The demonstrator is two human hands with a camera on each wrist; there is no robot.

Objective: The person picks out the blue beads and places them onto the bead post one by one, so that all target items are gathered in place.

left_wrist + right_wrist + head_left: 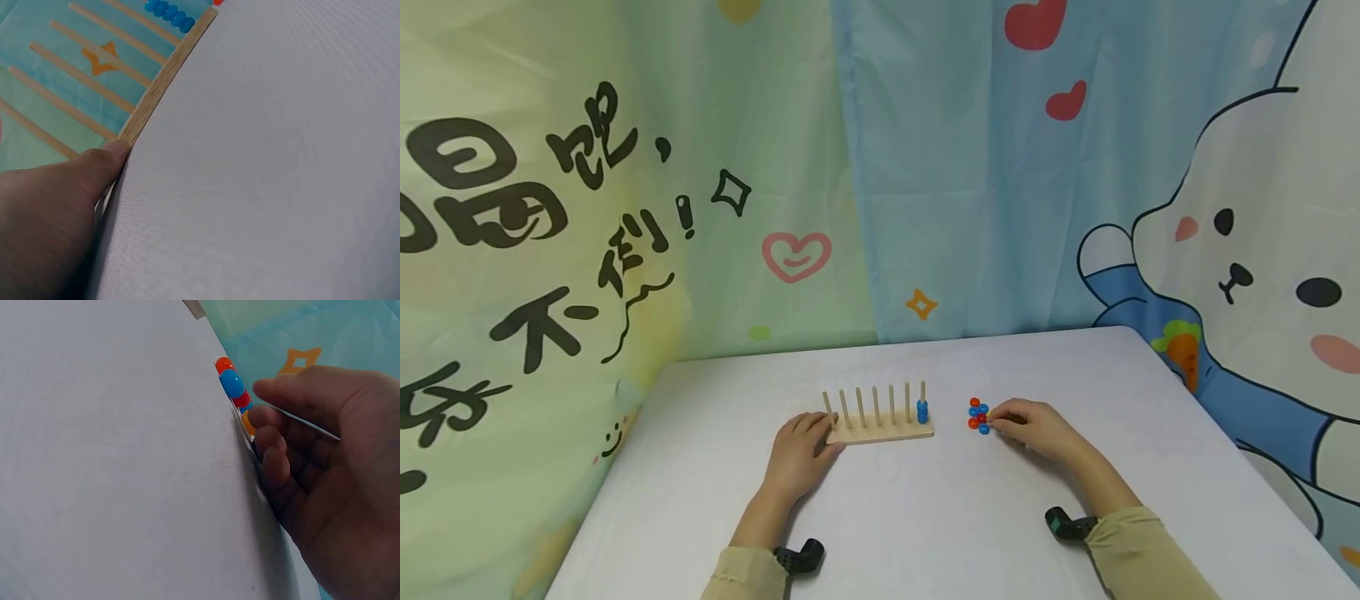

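Beads (pixel 978 415), red and blue with one orange or yellow piece among them, lay in a small cluster on the table (pixel 940 517) directly at the tips of the right hand's (pixel 1033 427) fingers (pixel 270 445). In the right wrist view those fingers were curled inward against the cluster, thumb above and the others stacked below, touching the nearest bead; whether one was actually pinched could not be told, as the fingertips hid the contact.

Left of the cluster, well apart from the right fingers, stood a wooden peg rack (pixel 880 429) with seven upright pegs. A short stack of blue beads (pixel 922 411) sat on the peg nearest the right hand; the other pegs carried nothing.

The left hand (pixel 801 454) rested flat on the table at the far end of the rack. Its fingers were relaxed and nearly straight, holding nothing, and the thumb tip (pixel 115 153) touched the corner of the rack's base.

A printed cloth backdrop (pixel 925 167) hung beyond both hands, behind the table's far edge.
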